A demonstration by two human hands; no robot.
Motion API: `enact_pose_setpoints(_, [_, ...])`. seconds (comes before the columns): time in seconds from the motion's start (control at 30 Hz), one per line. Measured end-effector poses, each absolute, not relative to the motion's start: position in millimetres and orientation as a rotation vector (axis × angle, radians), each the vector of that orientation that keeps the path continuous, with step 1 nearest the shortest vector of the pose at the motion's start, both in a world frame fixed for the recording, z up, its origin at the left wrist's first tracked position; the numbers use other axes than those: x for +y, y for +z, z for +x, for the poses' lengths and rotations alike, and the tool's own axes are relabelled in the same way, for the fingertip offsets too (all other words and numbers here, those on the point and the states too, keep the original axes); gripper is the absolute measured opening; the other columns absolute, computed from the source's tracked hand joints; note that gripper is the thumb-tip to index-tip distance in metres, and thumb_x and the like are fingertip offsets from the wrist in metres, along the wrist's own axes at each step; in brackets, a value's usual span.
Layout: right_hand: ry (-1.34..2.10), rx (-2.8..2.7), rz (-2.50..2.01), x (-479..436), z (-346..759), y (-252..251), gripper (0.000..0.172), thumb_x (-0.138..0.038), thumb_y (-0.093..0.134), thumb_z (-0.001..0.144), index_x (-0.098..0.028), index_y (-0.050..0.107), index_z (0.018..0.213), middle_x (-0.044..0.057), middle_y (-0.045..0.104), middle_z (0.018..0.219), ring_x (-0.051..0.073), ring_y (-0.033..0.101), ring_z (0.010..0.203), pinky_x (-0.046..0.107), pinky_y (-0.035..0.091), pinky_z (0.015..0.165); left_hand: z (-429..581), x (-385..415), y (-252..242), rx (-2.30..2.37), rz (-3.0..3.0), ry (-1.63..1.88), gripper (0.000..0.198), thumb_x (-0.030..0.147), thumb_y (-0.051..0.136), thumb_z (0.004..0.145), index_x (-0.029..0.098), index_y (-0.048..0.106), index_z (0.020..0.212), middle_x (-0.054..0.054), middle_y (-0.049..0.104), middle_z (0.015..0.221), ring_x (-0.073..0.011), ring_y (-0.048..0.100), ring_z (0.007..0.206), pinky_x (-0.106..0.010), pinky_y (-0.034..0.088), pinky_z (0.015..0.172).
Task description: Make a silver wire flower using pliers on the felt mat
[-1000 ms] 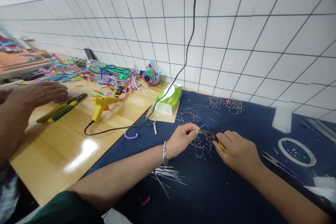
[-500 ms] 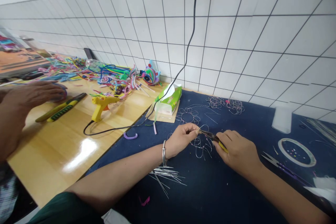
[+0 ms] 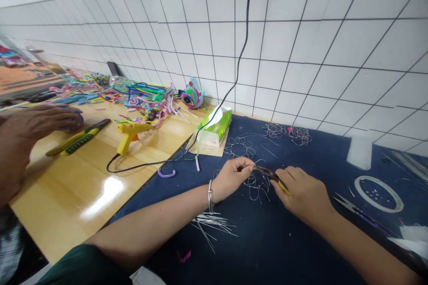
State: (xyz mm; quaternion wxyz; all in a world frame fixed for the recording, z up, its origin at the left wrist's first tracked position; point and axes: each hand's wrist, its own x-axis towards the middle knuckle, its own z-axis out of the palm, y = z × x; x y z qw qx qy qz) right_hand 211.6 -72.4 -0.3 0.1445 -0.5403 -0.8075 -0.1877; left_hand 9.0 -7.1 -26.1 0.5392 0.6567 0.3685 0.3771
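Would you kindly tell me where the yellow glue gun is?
In the head view, the glue gun is left of centre on the glossy wooden table, just right of yellow-handled pliers.

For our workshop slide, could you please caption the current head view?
Fine wire in the left grip, yellow-handled pliers in the right grip, above a dark blue cloth.

We can read no text, label, brand, number or sign in this view. On the green-and-white tissue pack (image 3: 221, 129), we observe a small reddish mark low on the white end face; it is too small for us to decipher. Paler patches on the green wrapper are too blurred to identify as lettering. On the yellow glue gun (image 3: 125, 139), we can make out no legible characters.
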Motion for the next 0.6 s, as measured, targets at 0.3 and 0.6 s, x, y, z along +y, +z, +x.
enact_pose_setpoints(0.3, [-0.595, -2.325, -1.552, -72.2, 209.9, 2.0, 0.019, -0.034, 0.044, 0.085, -0.021, 0.058, 0.087, 0.001, 0.056, 0.072, 0.013, 0.047, 0.066, 0.026, 0.025, 0.054, 10.1, -8.0, -26.5, 0.895, 1.589, 0.918, 0.020, 0.033, 0.052, 0.081, 0.014, 0.058, 0.081, 0.002, 0.046, 0.065, -0.0076, 0.037, 0.056, -0.020, 0.032, 0.055])
enact_pose_setpoints(0.6, [-0.590, -2.340, -1.556, -74.1, 210.8, 6.9, 0.019, -0.033, 0.045, 0.085, -0.022, 0.060, 0.085, 0.001, 0.056, 0.070, 0.013, 0.048, 0.065, 0.026, 0.026, 0.053, 10.0, -9.3, -23.0, 0.883, 1.588, 0.901, 0.021, 0.035, 0.051, 0.081, 0.014, 0.056, 0.079, 0.003, 0.044, 0.063, -0.0076, 0.036, 0.055, -0.020, 0.031, 0.054])
